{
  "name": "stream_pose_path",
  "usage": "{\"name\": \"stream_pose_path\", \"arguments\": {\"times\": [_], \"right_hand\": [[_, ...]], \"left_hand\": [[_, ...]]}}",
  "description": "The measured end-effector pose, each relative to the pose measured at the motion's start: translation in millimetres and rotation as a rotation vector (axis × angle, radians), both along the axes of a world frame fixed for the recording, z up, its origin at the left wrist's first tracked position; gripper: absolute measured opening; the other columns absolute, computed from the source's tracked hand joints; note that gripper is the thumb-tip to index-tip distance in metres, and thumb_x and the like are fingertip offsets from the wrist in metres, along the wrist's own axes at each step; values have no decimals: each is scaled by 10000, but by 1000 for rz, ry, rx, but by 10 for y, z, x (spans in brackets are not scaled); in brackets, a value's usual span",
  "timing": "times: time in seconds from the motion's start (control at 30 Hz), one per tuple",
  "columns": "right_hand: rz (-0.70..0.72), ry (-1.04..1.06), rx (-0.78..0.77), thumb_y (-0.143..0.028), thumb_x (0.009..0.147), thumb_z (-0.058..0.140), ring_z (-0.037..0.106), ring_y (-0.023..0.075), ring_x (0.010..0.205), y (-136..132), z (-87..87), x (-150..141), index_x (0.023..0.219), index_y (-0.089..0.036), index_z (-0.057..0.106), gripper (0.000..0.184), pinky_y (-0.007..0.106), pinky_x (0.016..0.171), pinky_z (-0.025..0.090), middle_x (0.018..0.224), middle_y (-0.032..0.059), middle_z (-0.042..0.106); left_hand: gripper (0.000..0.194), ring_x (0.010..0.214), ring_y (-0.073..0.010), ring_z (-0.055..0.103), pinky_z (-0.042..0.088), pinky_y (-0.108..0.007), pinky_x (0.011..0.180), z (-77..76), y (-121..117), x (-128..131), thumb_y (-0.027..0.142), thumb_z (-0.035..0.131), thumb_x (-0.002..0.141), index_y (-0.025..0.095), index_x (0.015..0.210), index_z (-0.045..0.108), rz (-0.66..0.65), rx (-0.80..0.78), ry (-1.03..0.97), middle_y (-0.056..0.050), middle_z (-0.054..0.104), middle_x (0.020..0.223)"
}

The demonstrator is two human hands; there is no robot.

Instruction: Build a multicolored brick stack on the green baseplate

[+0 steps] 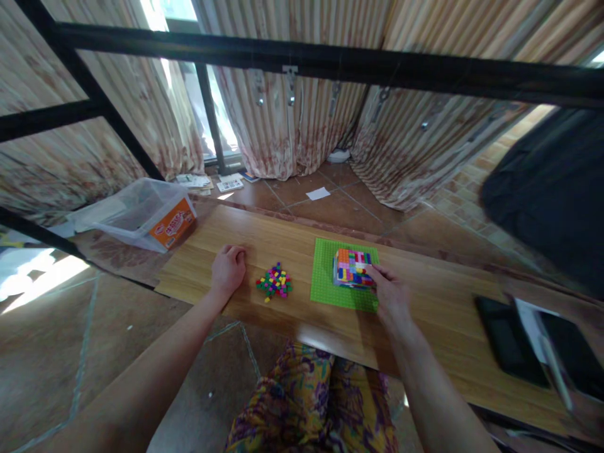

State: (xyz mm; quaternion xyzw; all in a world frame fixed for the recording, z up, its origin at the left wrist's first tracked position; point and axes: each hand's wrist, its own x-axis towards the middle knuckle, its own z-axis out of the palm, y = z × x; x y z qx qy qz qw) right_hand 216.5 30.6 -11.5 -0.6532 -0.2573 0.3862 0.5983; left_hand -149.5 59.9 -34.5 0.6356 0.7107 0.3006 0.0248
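Note:
A green baseplate (330,286) lies on the wooden table (438,302). On it stands a block built of many coloured bricks (353,265). My right hand (391,292) touches the block's right front corner with its fingertips, fingers curled against it. My left hand (227,269) rests on the table as a loose fist, holding nothing that I can see. A small heap of loose coloured bricks (274,282) lies between my left hand and the baseplate.
A clear plastic box with an orange label (146,214) sits on the floor beyond the table's left end. Dark flat devices (514,340) lie at the table's right. A black metal frame (330,63) crosses overhead. Papers (230,184) lie on the tiled floor by the curtains.

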Motion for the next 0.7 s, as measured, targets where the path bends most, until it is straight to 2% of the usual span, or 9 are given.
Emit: {"name": "stream_pose_path", "arguments": {"times": [0.17,0.3,0.4,0.6,0.7], "right_hand": [[24,51,47,-594,638,754,532,72,486,-58,-36,88,709,-175,663,435,189,453,373,627,-24,643],[18,30,97,-553,611,789,498,62,489,-108,-87,101,687,-174,659,408,181,467,374,598,-42,612],[55,-15,132,-525,628,784,494,74,512,-144,-122,90,742,-167,693,387,190,489,386,602,-38,611],[123,-224,140,-466,647,771,626,151,709,-169,-187,103,904,-158,727,404,255,632,468,841,46,724],[140,-375,128,-471,699,726,655,194,768,-171,-195,129,900,-149,725,380,313,719,499,862,76,734]], "left_hand": [[317,944,-226,618,484,-330,822,14,-5,14,280,397,915,176,921,696,2,-2,21,-103,662,988],[306,939,-224,616,482,-327,803,15,-4,15,273,400,911,183,910,692,6,-7,36,-101,660,989],[295,937,-224,615,479,-326,810,1,7,7,269,408,905,184,901,690,5,1,46,-96,660,978],[267,921,-219,616,475,-319,798,-4,8,5,256,428,893,187,891,685,5,5,40,-88,657,966],[268,920,-218,616,473,-317,792,5,3,10,258,426,895,189,882,685,11,7,45,-88,653,964]]}}
